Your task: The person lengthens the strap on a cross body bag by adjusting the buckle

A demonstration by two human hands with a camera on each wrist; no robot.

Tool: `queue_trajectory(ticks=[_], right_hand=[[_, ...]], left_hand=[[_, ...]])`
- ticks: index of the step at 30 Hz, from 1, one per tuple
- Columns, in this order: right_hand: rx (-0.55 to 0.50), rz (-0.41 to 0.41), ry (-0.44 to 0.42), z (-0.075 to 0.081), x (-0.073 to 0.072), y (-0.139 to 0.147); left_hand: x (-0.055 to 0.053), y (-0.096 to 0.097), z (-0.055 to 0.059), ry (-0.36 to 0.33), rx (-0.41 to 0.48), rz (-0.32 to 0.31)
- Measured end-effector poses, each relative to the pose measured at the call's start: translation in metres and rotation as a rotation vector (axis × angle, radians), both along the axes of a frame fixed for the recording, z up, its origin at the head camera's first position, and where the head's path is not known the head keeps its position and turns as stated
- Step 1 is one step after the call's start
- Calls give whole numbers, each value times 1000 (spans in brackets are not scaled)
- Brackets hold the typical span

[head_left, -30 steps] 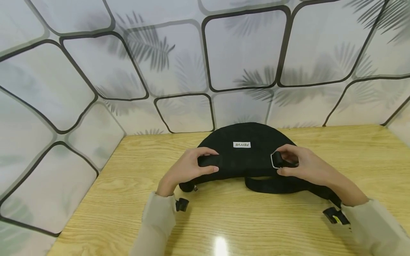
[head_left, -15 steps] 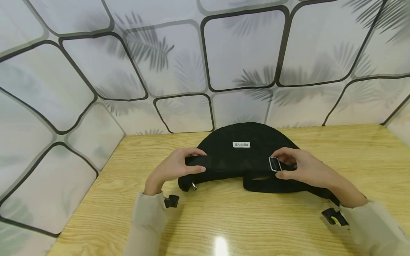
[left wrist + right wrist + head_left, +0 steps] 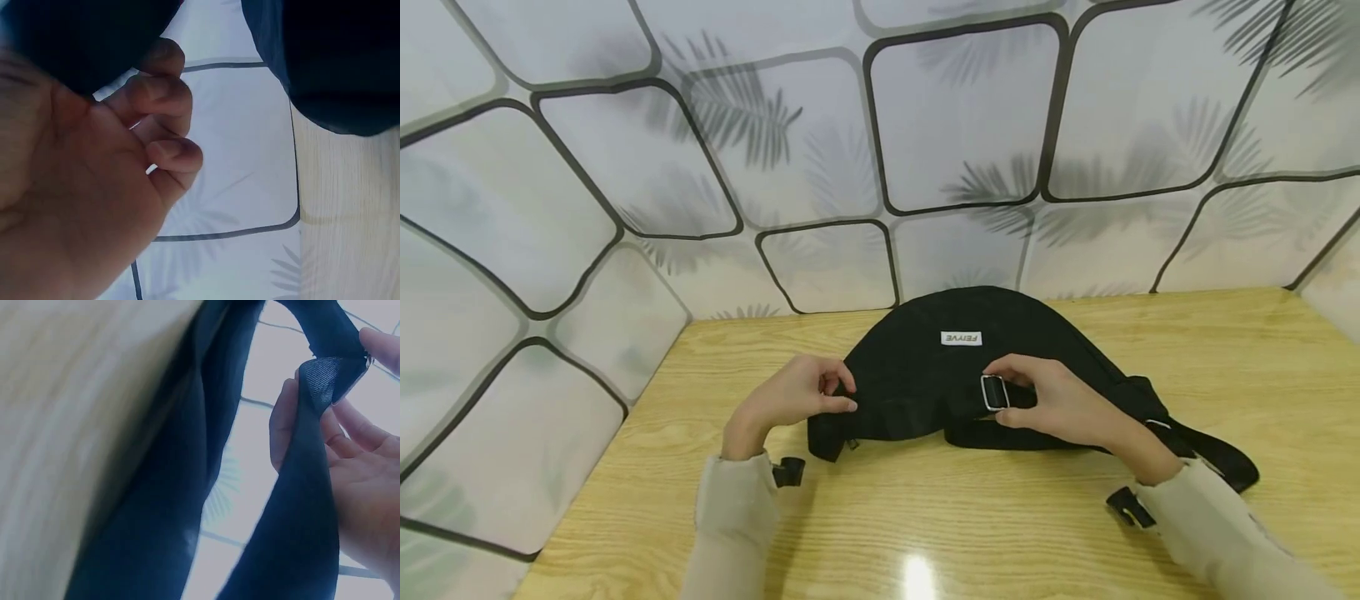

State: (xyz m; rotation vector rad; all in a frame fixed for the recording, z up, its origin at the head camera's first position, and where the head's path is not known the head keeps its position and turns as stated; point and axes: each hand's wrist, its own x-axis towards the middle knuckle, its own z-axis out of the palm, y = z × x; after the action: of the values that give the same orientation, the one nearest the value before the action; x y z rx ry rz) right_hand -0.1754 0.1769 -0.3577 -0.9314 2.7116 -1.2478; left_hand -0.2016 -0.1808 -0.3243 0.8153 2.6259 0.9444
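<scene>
A black half-moon waist bag (image 3: 910,358) with a white label lies on the table, zip pull at its lower left. At the bag's left end my left hand (image 3: 786,397) pinches a black strap; in the left wrist view dark fabric (image 3: 94,37) covers the thumb side, the other fingers curled. My right hand (image 3: 1060,400) pinches the strap at a metal slide buckle (image 3: 995,392), close over the bag's front. The right wrist view shows the strap (image 3: 294,506) folded through the buckle and hanging from the fingers.
The loose strap (image 3: 1217,454) loops out on the table (image 3: 970,517) beyond the right forearm. Small black pieces sit beside the left cuff (image 3: 737,492) and right cuff (image 3: 1187,500). A patterned backdrop (image 3: 962,125) stands directly behind the bag.
My left hand has moved left along the bag's edge. My right hand has slid left with the buckle, exposing the bag's right end and the strap loop there.
</scene>
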Motion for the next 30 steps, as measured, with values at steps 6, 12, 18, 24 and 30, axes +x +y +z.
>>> queue_trajectory(ticks=[6, 12, 18, 24, 30], right_hand=[[0, 8, 14, -2, -1, -7], [-9, -5, 3, 0, -2, -11], [-37, 10, -6, -1, -4, -12], [-37, 2, -1, 1, -2, -10], [-62, 11, -3, 3, -2, -7]], left_hand=[[3, 17, 4, 60, -52, -70], [14, 61, 7, 180, -70, -140], [21, 103, 4, 164, -157, -134], [21, 127, 0, 181, -263, -130], [20, 138, -8, 200, -148, -133]])
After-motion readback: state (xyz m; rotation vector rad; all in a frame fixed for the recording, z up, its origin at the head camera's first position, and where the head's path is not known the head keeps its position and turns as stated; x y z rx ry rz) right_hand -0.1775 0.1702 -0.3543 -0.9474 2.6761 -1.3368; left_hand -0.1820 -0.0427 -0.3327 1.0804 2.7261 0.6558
